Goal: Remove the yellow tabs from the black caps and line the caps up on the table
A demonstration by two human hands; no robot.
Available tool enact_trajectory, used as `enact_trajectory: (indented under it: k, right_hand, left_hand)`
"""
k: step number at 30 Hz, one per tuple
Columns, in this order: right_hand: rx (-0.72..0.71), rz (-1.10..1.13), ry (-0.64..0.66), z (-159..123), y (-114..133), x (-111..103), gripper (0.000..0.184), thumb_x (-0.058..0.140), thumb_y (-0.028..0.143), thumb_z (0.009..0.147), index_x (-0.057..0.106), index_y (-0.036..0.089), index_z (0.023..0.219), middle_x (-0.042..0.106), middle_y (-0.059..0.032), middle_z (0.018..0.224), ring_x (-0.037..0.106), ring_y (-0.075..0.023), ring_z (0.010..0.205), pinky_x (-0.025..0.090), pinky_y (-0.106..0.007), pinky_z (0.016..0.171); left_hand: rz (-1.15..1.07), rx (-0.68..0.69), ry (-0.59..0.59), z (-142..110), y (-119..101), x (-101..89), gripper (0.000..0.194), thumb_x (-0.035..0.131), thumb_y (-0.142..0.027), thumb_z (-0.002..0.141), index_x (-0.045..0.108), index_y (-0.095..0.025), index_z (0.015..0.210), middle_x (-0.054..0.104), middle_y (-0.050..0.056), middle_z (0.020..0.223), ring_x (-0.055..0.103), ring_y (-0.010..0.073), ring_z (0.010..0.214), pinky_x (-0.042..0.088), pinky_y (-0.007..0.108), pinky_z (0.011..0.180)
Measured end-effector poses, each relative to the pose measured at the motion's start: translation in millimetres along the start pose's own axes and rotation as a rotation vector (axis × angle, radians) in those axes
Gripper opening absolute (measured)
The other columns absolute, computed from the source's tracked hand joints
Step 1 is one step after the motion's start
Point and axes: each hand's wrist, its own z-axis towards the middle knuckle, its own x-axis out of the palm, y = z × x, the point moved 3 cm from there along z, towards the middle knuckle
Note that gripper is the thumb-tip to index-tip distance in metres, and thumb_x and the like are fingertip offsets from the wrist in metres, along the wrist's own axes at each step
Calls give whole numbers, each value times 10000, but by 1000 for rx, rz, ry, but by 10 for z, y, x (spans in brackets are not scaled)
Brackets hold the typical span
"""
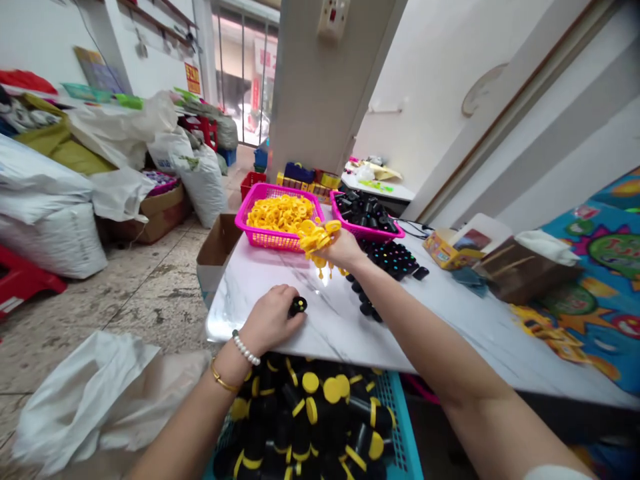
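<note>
My left hand [273, 319] rests on the near left part of the white table, its fingers closed around a small black cylinder [299, 306] with coloured dots on its end. Raised above the table's middle, my right hand [346, 251] grips a bunch of yellow plastic pieces [315, 240], some hanging below the fingers. Just behind it stands a pink basket [274, 239] heaped with similar yellow pieces [280, 212]. Under my right forearm, many black cylinders [393, 260] with coloured dots stand packed together. A second pink basket [385, 232] holds loose black parts [364, 210].
Below the table edge, a teal basket [404, 433] is full of black cylinders with yellow caps [311, 382]. An open cardboard box [216, 250] stands at the table's left side. A yellow box [453, 252] and a brown bag [525, 270] sit on the right.
</note>
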Motion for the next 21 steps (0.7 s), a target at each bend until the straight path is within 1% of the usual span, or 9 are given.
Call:
enact_trajectory:
  k: [2,4,7,9,11,13,16,18,21]
  right_hand:
    - [-11,16,14,-246,-36,185,290,692,255,641,655,213,926,690,-11,900,642,-220,847,496,-314,751]
    - [-19,-23,8,-406,-100,371,316,685,321,674,639,211,967,676,-33,925,626,-222,879,485,-312,776]
    - [-4,-152,-16,-463,-239,554,441,685,419,693,612,202,1069,630,-94,1033,576,-250,994,454,-347,870]
    - [30,-209,14,-419,-328,586,612,705,467,663,566,179,1186,582,-137,1121,547,-278,1055,429,-383,922]
    - [46,-227,88,-366,-379,555,774,735,475,623,501,158,1289,534,-171,1195,536,-300,1088,417,-406,945]
    - [40,-224,149,-342,-386,474,852,761,437,601,455,154,1344,503,-183,1242,529,-308,1112,417,-407,951]
    - [-20,-213,123,-401,-335,311,770,758,347,620,491,169,1320,511,-161,1245,527,-295,1124,426,-394,949]
    - [-109,-205,54,-499,-287,228,623,713,257,669,548,162,1262,525,-146,1237,536,-274,1113,429,-375,951]
    - [-235,-221,-55,-647,-253,191,381,558,82,749,645,157,1112,583,-120,1176,549,-239,1071,437,-345,934]
  left_hand:
    - [-34,2,-44,-75,13,-11,134,566,-275,789,507,-182,866,561,59,889,533,221,883,445,343,798]
    - [-70,6,-77,-116,27,-10,133,570,-278,802,507,-183,871,559,53,894,525,215,888,441,345,810]
    - [-100,8,-110,-148,46,5,167,581,-271,809,517,-179,932,564,55,920,519,213,901,440,351,821]
    - [-97,10,-121,-161,50,21,199,592,-264,806,521,-175,969,568,59,931,515,217,908,440,359,826]
    - [-83,19,-128,-169,45,32,214,595,-263,808,525,-173,989,571,63,939,513,221,916,439,368,833]
    - [-74,29,-132,-177,36,33,216,595,-263,810,530,-173,996,576,66,942,512,224,924,438,374,838]
    - [-87,34,-134,-217,19,19,221,595,-256,810,531,-176,1005,580,64,944,515,219,923,441,371,840]
    - [-98,30,-137,-275,6,9,219,593,-247,809,528,-177,1006,580,63,946,516,214,916,443,363,829]
    - [-84,15,-150,-385,-14,6,204,580,-233,813,519,-176,1000,578,65,951,514,213,917,442,355,813]
